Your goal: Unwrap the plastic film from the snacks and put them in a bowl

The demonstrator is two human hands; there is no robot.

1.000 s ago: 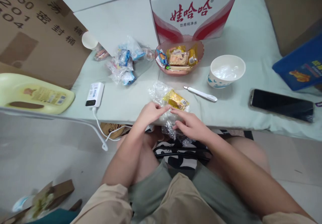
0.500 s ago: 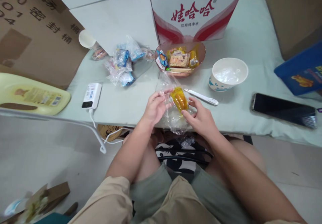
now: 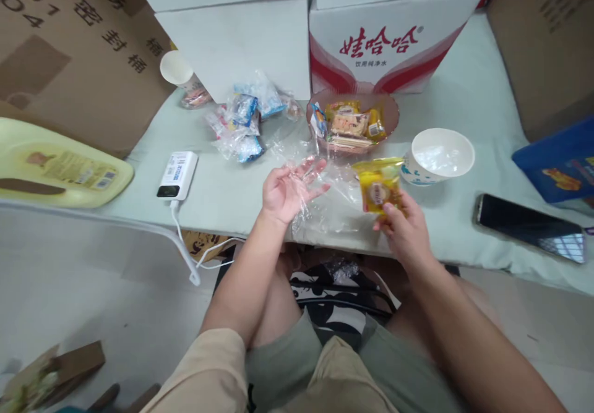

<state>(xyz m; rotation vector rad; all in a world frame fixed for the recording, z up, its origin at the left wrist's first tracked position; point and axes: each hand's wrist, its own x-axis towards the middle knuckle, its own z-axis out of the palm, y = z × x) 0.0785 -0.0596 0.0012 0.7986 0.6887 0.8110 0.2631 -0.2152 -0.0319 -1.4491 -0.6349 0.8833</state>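
Between thumb and fingers, my right hand (image 3: 406,224) grips a yellow wrapped snack packet (image 3: 378,184), raised over the front of the table. My left hand (image 3: 292,190) is palm up with its fingers spread, touching a clear thin plastic bag (image 3: 320,206) that lies crumpled on the cloth between the two hands. Behind the bag stands a pinkish glass bowl (image 3: 392,113) containing several wrapped snacks and a bundle of thin sticks. A white paper cup (image 3: 436,156) with a blue pattern is just behind the held packet.
Several small packets in clear wrap (image 3: 245,119) lie left of the bowl. A white power bank (image 3: 179,175) with a cable and a yellow bottle (image 3: 65,166) are further left. At right lie a phone (image 3: 529,224) and a blue package (image 3: 557,159). White cartons (image 3: 385,48) stand behind.
The yellow packet has moved right, out of the clear bag and away from my left hand, held by my right hand. My left hand's fingers have spread. The view has shifted slightly.
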